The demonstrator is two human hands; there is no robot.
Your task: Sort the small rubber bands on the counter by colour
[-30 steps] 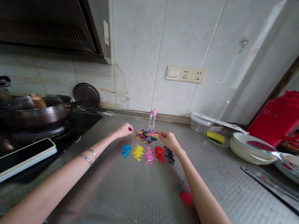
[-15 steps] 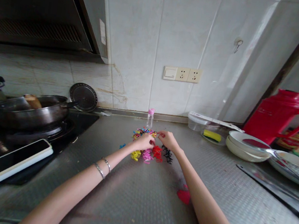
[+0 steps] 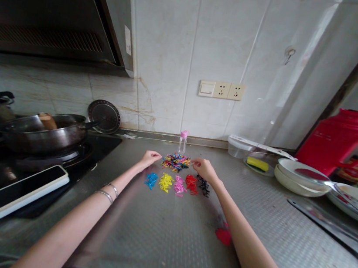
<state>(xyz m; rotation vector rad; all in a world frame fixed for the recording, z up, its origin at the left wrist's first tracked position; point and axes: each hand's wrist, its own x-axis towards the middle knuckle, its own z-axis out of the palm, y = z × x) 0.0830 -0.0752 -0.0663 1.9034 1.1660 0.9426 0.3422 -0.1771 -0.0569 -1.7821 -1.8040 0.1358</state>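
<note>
A mixed heap of colourful small rubber bands (image 3: 175, 162) lies on the metal counter, just in front of a clear bottle with a pink cap (image 3: 182, 142). My left hand (image 3: 151, 159) is at the heap's left edge, fingertips pinched together; whatever they hold is too small to make out. On the heap's right side, my right hand (image 3: 205, 169) has its thumb and fingers closed, their contents also unclear. Nearer to me, sorted piles form a row: blue bands (image 3: 151, 180), yellow bands (image 3: 166, 182), pink bands (image 3: 179, 186), red bands (image 3: 191, 184) and black bands (image 3: 203, 187).
A phone-like device (image 3: 15, 196) rests by the stove at left, near a steel pan (image 3: 47, 134). To the right are a yellow sponge (image 3: 257, 164), white bowls (image 3: 297, 185), a knife (image 3: 331, 229) and a red thermos jug (image 3: 336, 141). A red object (image 3: 223, 236) lies beside my right forearm.
My left hand has moved left, from above the piles to the heap's left edge, uncovering the blue pile and the heap. My right hand stays on the heap's right side. The view has shifted slightly.
</note>
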